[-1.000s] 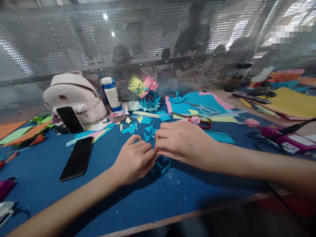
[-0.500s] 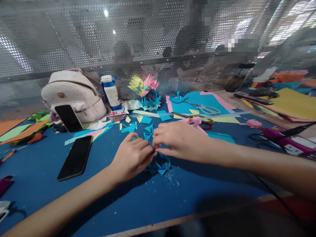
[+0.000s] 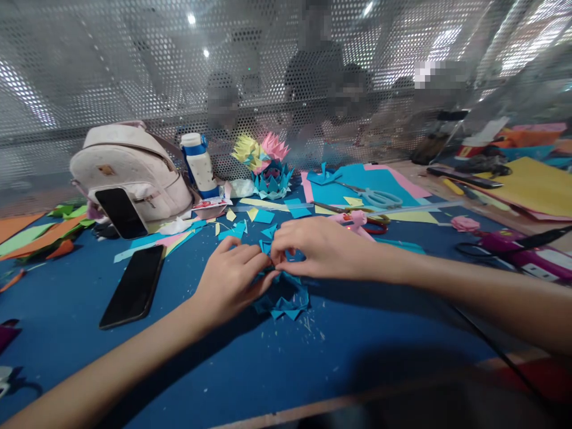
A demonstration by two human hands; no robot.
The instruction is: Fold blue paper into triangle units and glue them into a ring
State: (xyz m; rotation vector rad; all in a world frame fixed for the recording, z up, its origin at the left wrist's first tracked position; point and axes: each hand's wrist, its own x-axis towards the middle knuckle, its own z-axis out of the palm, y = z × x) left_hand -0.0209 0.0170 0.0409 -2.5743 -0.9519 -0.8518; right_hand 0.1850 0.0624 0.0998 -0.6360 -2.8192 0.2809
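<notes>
A ring of folded blue paper with pointed tips (image 3: 291, 308) lies on the blue table under my hands. My left hand (image 3: 235, 273) is closed at its back left edge, thumb and fingers pressed on the blue paper. Fingertips of my right hand (image 3: 319, 247) meet the left thumb there, pinching the same folded paper; the exact pinch spot is hidden. Just behind the hands are small blue folded pieces (image 3: 268, 232). A pink glue gun (image 3: 355, 219) is behind my right wrist, with scissors with red handles (image 3: 376, 223) beside it.
Paper lotus flowers (image 3: 271, 179), a bottle (image 3: 199, 165) and a pale backpack (image 3: 129, 170) stand along the perforated metal screen. One phone (image 3: 134, 287) lies at left; another phone (image 3: 120, 213) leans on the backpack. Light-blue scissors (image 3: 379, 198) rest on paper sheets. A cable (image 3: 491, 345) crosses at right.
Both hands have shifted slightly, the right one a little left and up. More of the blue ring shows below them. The view has moved slightly.
</notes>
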